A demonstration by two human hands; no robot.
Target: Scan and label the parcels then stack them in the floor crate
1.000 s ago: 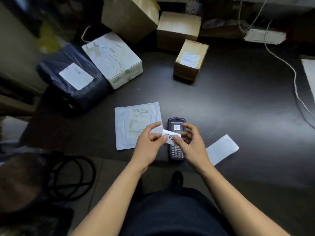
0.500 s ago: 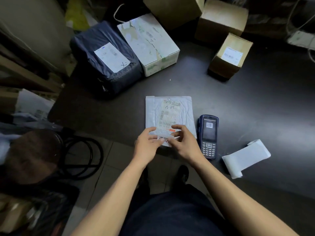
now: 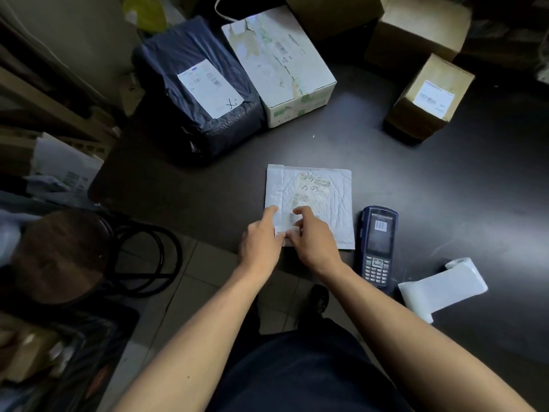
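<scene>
A flat white padded mailer envelope point(image 3: 312, 200) is laid near the front edge of the dark worktop point(image 3: 445, 185). Handwritten marks and a pale printed slip are seen on its face, but the writing is too blurred to be read. A small white sticker label point(image 3: 286, 233) is held against the mailer's near left corner. It is pinched by the left hand point(image 3: 261, 237), whose forefinger is stretched forward onto the mailer, and by the curled fingers of the right hand point(image 3: 312, 236).

Just right of the mailer, a dark blue handheld scanner with a keypad point(image 3: 378, 248) is laid flat; a barcode is shown on its screen. To its right, one roll of white label paper point(image 3: 442, 288) is partly unrolled.

Five more parcels are counted at the back of the worktop. One dark blue plastic-wrapped parcel point(image 3: 202, 87) carries a white shipping label marked with a handwritten "X". Against it is set one white cardboard box with green print point(image 3: 276, 63), its tape torn. One small brown cardboard box point(image 3: 430, 96) bears a white barcode label, and two larger brown cardboard boxes point(image 3: 416, 28) are stood behind.
</scene>
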